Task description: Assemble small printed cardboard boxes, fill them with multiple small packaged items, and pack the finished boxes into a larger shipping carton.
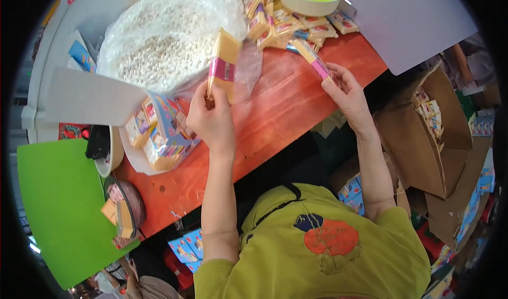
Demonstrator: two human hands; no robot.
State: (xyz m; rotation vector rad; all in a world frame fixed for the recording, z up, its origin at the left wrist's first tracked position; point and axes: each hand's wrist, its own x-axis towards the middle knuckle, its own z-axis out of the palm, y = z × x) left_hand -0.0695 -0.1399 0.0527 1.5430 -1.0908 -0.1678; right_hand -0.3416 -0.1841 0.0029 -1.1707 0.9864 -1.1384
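Observation:
My left hand (212, 116) pinches the lower end of a flat yellow packet with a purple band (225, 69), held upright above the red table. In my right hand (346, 95) is a slim packet (313, 59) with a pale yellow end and a purple part, tilted up to the left, its tip near the packet pile. That pile of small yellow packets (275, 26) lies at the table's far side. Left of my left hand stands a printed blue box (170, 116) with several packets inside.
A large clear bag (159, 45) of small white pieces fills the far left. A white bowl (312, 5) with something bright green stands by the pile. The red table (286, 114) slants up rightward. Open cardboard boxes (418, 135) stand at right; a green board (58, 204) is at left.

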